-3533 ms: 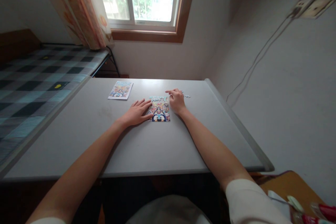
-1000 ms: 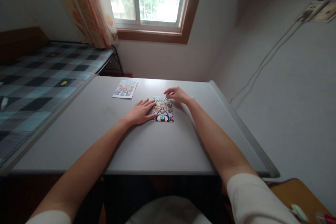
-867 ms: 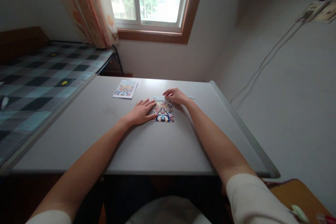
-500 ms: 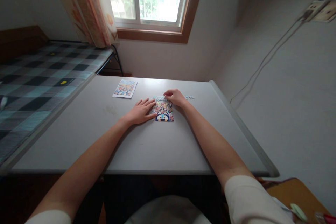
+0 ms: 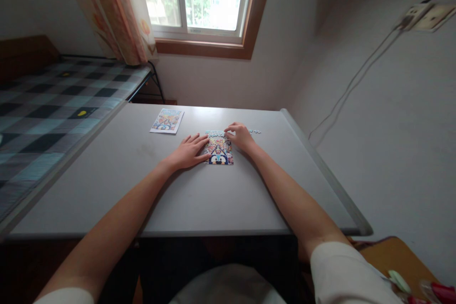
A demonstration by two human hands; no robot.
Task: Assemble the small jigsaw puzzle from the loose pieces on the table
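A small colourful jigsaw puzzle (image 5: 218, 152) lies flat on the table, with a blue cartoon face at its near edge and pale blue pieces along its far edge. Fingers spread, my left hand (image 5: 189, 151) rests flat on the table, its fingertips and thumb touching the puzzle's left side. My right hand (image 5: 241, 137) is over the far right corner, thumb and index finger pinched at a small puzzle piece mostly hidden by the fingertips. Beyond that hand, several loose puzzle pieces (image 5: 255, 131) lie on the table.
A picture sheet (image 5: 167, 121) with a similar design lies on the grey table (image 5: 213, 199), left of the puzzle. A checked bed (image 5: 71, 104) borders the table's left side. On the right wall a cable (image 5: 351, 88) hangs from a socket. A brown stool (image 5: 399, 259) stands at lower right.
My right hand has shifted slightly to the right along the puzzle's far edge, its fingers still pinched. The left hand stays against the puzzle. The whole view has moved a little.
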